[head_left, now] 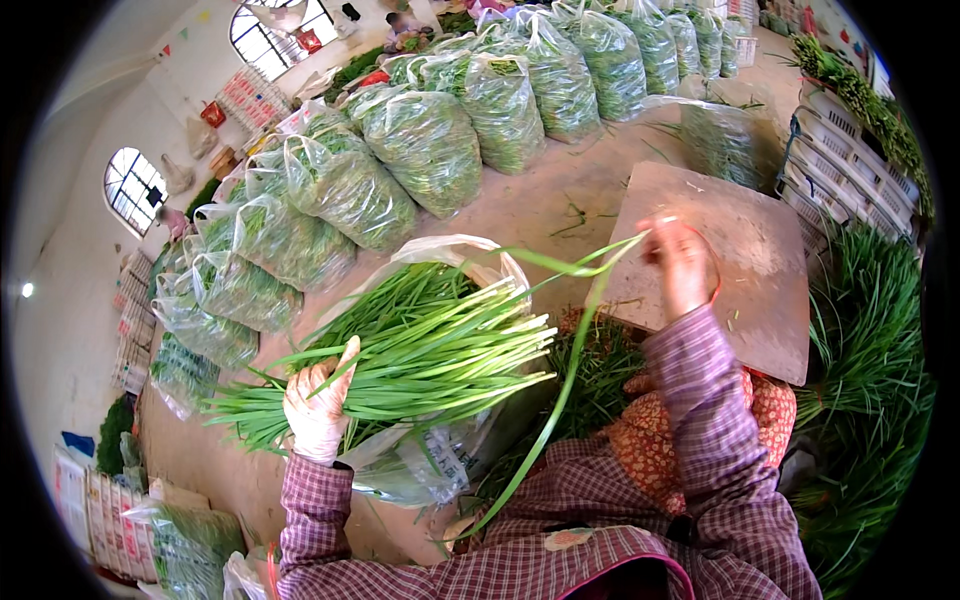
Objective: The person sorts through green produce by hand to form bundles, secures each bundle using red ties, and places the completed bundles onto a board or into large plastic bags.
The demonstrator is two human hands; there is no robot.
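My left hand (318,400) is closed round the leafy end of a bunch of chives (450,345), thumb upright. The pale cut ends point right, over an open clear plastic bag (425,465) holding more greens. In my right hand (680,262), over the board at the right, are the tips of a few loose chive blades (585,335). One blade hangs in a long curve down to my lap; another reaches back to the bunch. The right fingertips are smeared by motion. A thin red-orange loop shows beside that hand.
A square brown board (740,290) lies right of my lap. Loose chives (870,370) are heaped at the far right, below stacked white crates (850,150). Filled clear bags of greens (420,145) stand in a curved row ahead. Other people sit at the back.
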